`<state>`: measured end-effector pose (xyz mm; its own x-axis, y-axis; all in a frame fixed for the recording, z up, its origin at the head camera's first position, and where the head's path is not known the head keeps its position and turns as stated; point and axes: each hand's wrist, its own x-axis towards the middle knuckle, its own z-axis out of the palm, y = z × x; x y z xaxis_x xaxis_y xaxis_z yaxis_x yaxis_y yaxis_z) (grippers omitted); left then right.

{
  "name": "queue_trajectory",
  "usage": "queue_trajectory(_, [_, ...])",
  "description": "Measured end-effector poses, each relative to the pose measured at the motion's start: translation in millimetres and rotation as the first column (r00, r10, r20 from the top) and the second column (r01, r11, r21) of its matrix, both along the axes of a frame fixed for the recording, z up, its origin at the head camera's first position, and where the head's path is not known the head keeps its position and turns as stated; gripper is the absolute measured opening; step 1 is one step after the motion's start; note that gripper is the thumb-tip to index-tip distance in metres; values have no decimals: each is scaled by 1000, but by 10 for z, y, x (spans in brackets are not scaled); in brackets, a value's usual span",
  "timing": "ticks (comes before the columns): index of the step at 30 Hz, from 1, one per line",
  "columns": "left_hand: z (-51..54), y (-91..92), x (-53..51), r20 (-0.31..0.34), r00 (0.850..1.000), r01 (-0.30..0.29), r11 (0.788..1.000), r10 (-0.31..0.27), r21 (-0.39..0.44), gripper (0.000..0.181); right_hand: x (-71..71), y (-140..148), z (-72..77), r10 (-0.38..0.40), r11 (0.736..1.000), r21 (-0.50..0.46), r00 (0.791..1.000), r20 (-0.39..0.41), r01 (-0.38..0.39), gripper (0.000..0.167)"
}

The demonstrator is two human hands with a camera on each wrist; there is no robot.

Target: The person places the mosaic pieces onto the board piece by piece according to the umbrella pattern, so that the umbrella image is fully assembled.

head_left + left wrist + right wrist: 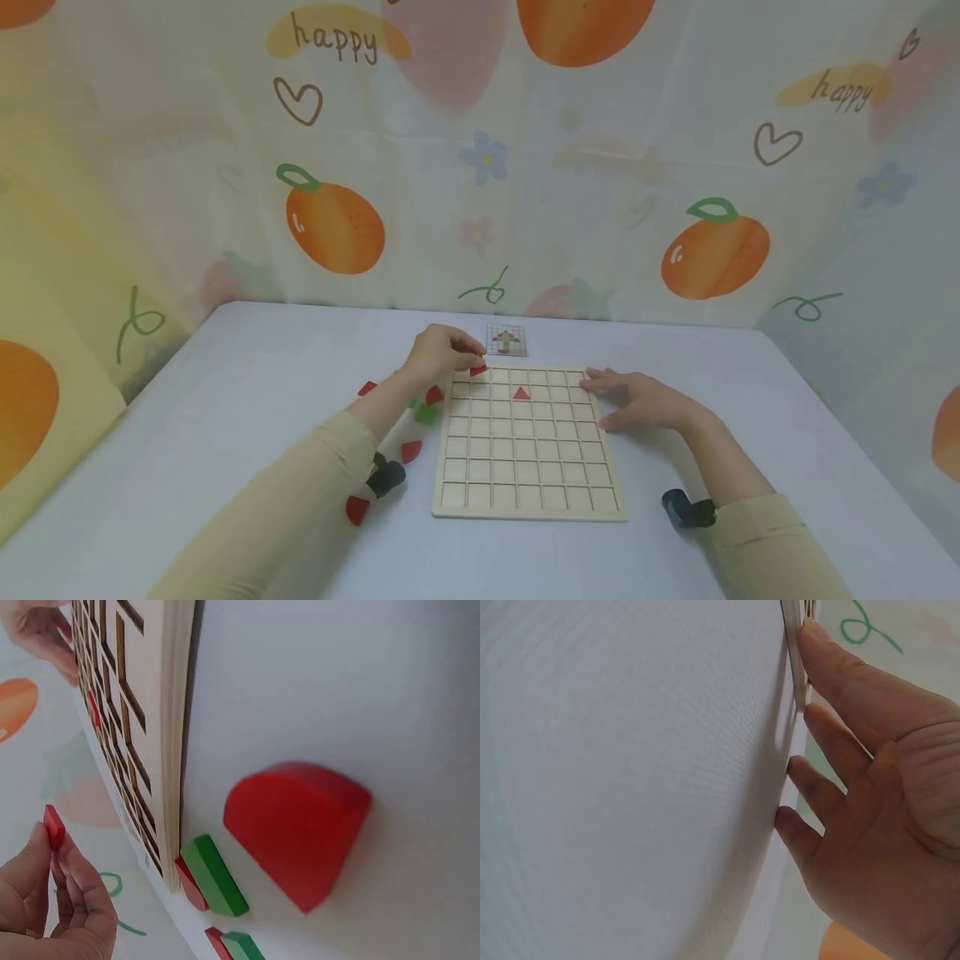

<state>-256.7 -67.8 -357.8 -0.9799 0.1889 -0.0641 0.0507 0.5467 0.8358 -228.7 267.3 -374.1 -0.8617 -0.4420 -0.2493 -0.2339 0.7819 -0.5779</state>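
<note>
The left hand (442, 354) pinches a small red piece (478, 370) over the top left corner of the wooden grid board (502, 428). In the left wrist view the left hand (56, 900) holds that red piece (54, 826) between thumb and fingertips. A red triangle (521, 393) lies in a cell of an upper row. At the board's right edge rests the right hand (645, 402), its fingers spread; in the right wrist view the right hand (885, 795) touches the board's edge (795, 660) with its thumb.
Left of the board lie several loose pieces: a red one (357, 510), another red one (411, 451) and a green one (427, 414). A small picture card (507, 340) with a coloured figure on a grid lies behind the board. A patterned cloth hangs behind the white table (285, 358).
</note>
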Motion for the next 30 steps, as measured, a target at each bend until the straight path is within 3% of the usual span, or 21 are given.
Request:
queue_trajectory(13, [-74,298,71,45,994,99,993,-96,-57,8,-2,41,-21,10,999,-32,1000,3,-10,70])
queue_trajectory(20, [-159,345,112,67,984,169,980,-163,-101,5,-7,31,-36,0,1000,-19,1000,8,1,71])
queue_trajectory(30, [-126,360,189,28,981,195,970,-193,-145,4,-18,22,-22,14,1000,-13,1000,5,-14,71])
